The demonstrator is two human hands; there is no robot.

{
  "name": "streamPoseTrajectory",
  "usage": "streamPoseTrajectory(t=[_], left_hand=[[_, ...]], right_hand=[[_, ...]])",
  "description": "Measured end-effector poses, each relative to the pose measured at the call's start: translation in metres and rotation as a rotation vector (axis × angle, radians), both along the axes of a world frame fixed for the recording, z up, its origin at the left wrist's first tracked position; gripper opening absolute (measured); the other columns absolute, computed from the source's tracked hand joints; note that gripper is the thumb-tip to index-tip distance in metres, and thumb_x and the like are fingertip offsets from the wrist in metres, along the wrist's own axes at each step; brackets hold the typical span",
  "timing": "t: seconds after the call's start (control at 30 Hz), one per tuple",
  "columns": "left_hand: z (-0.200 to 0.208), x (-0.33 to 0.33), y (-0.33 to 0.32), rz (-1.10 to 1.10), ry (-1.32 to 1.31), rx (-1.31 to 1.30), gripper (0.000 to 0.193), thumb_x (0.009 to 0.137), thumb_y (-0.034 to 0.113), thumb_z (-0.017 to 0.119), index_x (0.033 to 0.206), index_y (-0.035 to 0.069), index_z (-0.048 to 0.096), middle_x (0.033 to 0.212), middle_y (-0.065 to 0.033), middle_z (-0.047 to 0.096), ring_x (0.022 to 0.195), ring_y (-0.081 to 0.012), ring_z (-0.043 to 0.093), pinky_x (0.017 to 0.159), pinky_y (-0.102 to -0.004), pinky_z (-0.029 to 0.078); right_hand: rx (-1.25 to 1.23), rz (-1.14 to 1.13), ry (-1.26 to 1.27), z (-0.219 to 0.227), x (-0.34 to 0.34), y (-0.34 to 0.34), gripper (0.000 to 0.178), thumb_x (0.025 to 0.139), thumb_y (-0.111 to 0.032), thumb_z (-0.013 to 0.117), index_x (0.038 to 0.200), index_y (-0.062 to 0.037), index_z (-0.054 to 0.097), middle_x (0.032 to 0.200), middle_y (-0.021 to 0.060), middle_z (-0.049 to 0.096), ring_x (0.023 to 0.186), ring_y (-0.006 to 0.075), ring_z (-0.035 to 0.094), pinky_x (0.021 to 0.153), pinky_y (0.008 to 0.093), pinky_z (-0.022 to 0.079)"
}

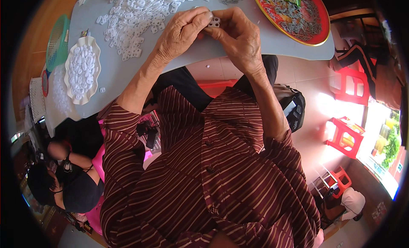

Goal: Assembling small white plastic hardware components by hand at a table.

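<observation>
A small white plastic piece with dark round holes [215,22] is pinched between my two hands above the table's near edge. My left hand [184,31] has its thumb and fingers pressed together at the piece's left side; part of the piece is hidden behind them. From the other side, my right hand [242,37] grips it between thumb and curled fingers. Just left of my hands, a heap of similar white pieces [128,24] spreads over the grey table [96,24]. At the far right stands a red round tray with a gold rim [326,24], holding many small grey metal screws or nails.
A scalloped cream dish [97,62] of small white parts sits at the left, beside a green mesh basket [53,47]. Red plastic stools [347,137] stand on the tiled floor at right. Another person [76,184] sits at lower left. A dark bag [295,109] lies beyond my right forearm.
</observation>
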State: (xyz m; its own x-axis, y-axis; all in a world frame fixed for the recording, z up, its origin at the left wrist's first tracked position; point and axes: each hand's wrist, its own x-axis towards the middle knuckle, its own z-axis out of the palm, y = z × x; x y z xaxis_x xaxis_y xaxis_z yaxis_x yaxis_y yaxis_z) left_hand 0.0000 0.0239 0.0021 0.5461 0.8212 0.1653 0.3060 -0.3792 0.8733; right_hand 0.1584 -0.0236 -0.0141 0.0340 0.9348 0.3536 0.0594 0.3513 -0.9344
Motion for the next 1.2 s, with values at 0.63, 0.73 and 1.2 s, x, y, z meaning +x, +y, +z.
streamPoseTrajectory(t=[0.63,0.73,1.2], left_hand=[[-0.008,-0.003,-0.001,-0.012,-0.073,0.005,0.031,0.094,0.027,0.047,0.097,-0.003,0.053,0.071,-0.0026,0.049,0.065,-0.0118,0.041,0.060,-0.0265,0.038],[-0.003,-0.002,-0.002,-0.013,0.008,-0.040,0.031,0.093,0.026,0.046,0.097,-0.004,0.052,0.071,-0.0042,0.049,0.065,-0.0124,0.042,0.061,-0.0268,0.038],[-0.003,0.003,-0.006,0.027,-0.134,-0.104,0.031,0.094,0.028,0.045,0.091,-0.002,0.052,0.069,-0.0012,0.043,0.067,-0.0098,0.038,0.061,-0.0248,0.036]], right_hand=[[0.059,-0.056,-0.131,0.001,-0.002,-0.002,0.022,0.073,-0.003,0.072,0.089,-0.0001,0.057,0.062,0.0036,0.058,0.055,0.0085,0.053,0.050,0.0237,0.044],[0.052,-0.048,-0.116,0.002,-0.002,-0.004,0.020,0.074,-0.002,0.071,0.089,0.0002,0.058,0.063,0.0037,0.060,0.054,0.0087,0.054,0.050,0.0235,0.044],[-0.018,0.007,0.043,0.010,-0.003,-0.006,0.016,0.082,-0.002,0.064,0.097,0.0033,0.060,0.074,0.0059,0.066,0.068,0.0077,0.060,0.059,0.0205,0.048]])
